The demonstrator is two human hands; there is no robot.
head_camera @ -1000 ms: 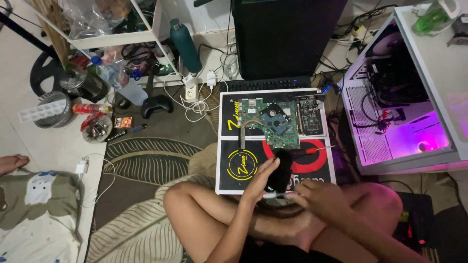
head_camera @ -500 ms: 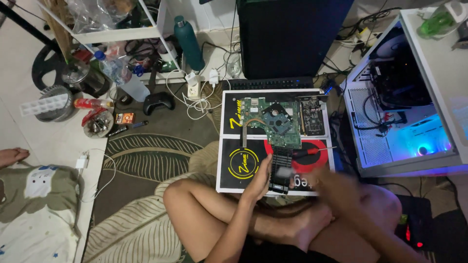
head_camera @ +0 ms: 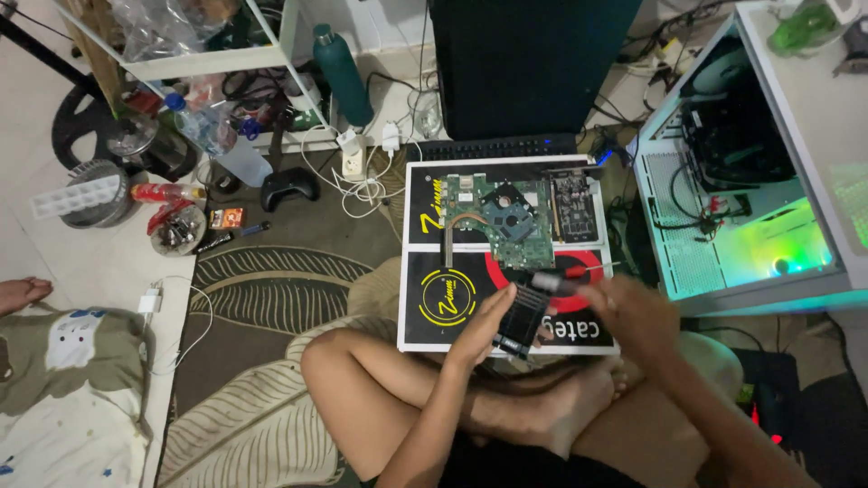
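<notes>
I sit cross-legged on a patterned rug. My left hand (head_camera: pixel 484 327) grips a small black finned part (head_camera: pixel 523 318) and holds it tilted over the near edge of a black printed board (head_camera: pixel 425 212). My right hand (head_camera: pixel 633 312), blurred by motion, holds a screwdriver (head_camera: pixel 568 276) with a black and red handle just above that part, its shaft pointing right. Farther back on the board lie a green laptop motherboard (head_camera: pixel 511 221) with a copper heat pipe and a dark expansion card (head_camera: pixel 575 206).
An open white computer case (head_camera: pixel 723 226), lit green inside, stands on the right. A black tower (head_camera: pixel 529 63) and a keyboard (head_camera: pixel 493 147) sit behind the board. A teal bottle (head_camera: pixel 342 72), chargers, a game controller (head_camera: pixel 289 188), jars and a shelf crowd the back left. Someone's foot (head_camera: pixel 18 294) shows at the left edge.
My right hand has swung from beside the black part up and to the right with the screwdriver. The case light has turned from purple to green. My left hand has kept its hold.
</notes>
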